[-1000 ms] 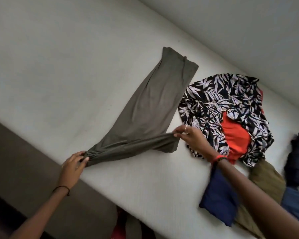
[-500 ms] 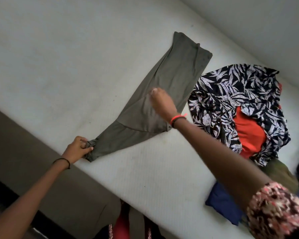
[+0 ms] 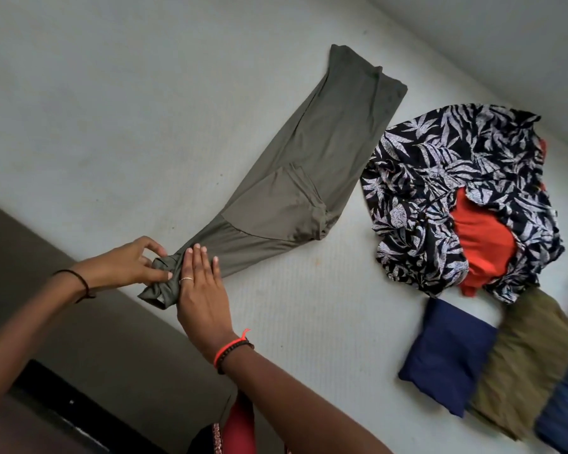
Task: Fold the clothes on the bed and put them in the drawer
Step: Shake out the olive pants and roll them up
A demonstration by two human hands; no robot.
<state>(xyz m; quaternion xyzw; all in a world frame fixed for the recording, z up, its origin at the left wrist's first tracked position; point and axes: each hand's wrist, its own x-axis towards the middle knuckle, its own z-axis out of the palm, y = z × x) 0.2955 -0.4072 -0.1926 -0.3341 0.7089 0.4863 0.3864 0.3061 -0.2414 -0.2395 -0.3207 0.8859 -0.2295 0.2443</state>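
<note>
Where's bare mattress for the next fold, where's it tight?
Free: the wide bed stretch left of the grey-green garment; the patch between the right hand and the navy fold. Tight: right side, leaf-print pile beside it and the olive fold.

No readable text, label or number appears on anything.

Leggings (image 3: 309, 178) lie on the bed (image 3: 112, 93), left of the clothes heap (image 3: 440, 178).
</note>
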